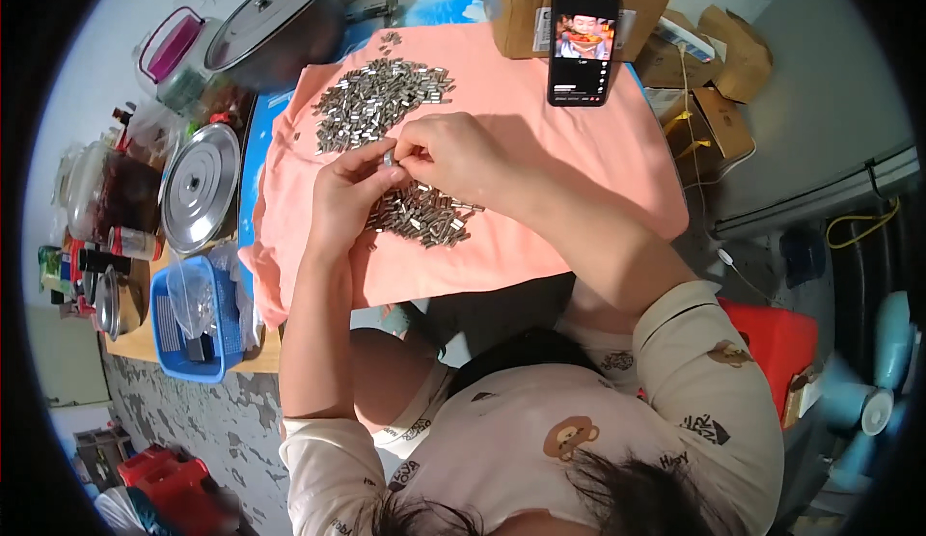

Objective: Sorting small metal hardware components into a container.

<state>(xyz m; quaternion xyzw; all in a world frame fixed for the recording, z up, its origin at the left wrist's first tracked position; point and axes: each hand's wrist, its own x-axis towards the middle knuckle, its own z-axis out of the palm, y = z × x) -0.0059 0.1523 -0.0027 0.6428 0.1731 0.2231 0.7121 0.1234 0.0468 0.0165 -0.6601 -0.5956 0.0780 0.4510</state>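
Note:
My left hand (349,189) is closed, with thumb and index finger pinching a small silver metal cylinder (389,159). Close against it, my right hand (451,157) is also closed, its fingertips meeting at the same small piece; whether they grip a part of their own is hidden. Beyond the hands a large pile of small silver metal cylinders (371,102) is spread on a pink cloth (540,237). A second pile of similar cylinders (429,219) lies nearer to me, partly under my hands. A few loose pieces (390,38) sit at the cloth's far edge.
A phone (583,44) leans upright on a cardboard box (521,5) at the back. Left of the table stand a big lidded pot (280,29), a round metal lid (201,189) and a blue basket (198,319). A fan (873,411) and a red stool (772,343) are at the right.

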